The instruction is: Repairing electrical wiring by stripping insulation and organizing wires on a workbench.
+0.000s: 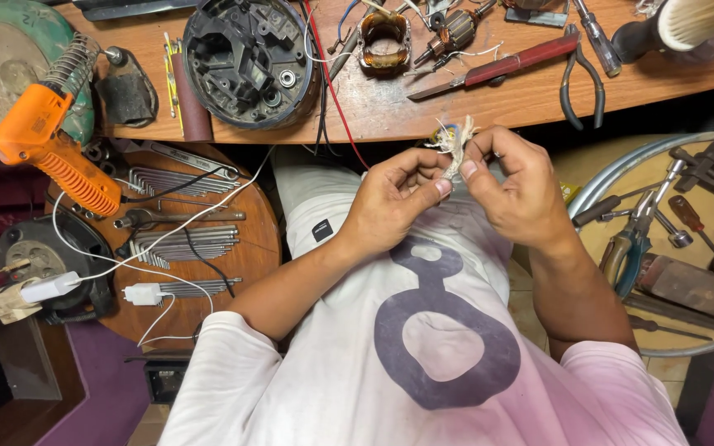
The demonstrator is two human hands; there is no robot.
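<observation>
Right now your two hands meet just above the middle of the frame, in front of the edge of the wooden workbench (390, 111). Your left hand (394, 206) has its thumb and forefinger pinched shut on the lower part of a small bundle of frayed whitish cord (454, 142), and your right hand (514, 186) pinches the same bundle from the other side, fingertips closed on it just beside the left thumb. The loose, tufted end of the bundle sticks up above both hands, touching nothing else.

On the bench in the upper middle lies a round black plastic housing (249, 62), with a copper-wound stator (384, 41) to its right and a small motor armature (456, 33) next to that. A red-handled blade tool (506, 66) lies slanted further right, beside dark-handled pliers (580, 78). At the upper left an orange soldering gun (51, 149) rests against a coiled wire stand. Below it, on a round wooden board (249, 248) at the left, sets of hex keys (183, 239) are laid in rows, and a white cable (167, 227) runs across them. At the right edge a round metal tray (613, 177) holds blue-handled pliers (625, 252) and a red-handled screwdriver (692, 219).
</observation>
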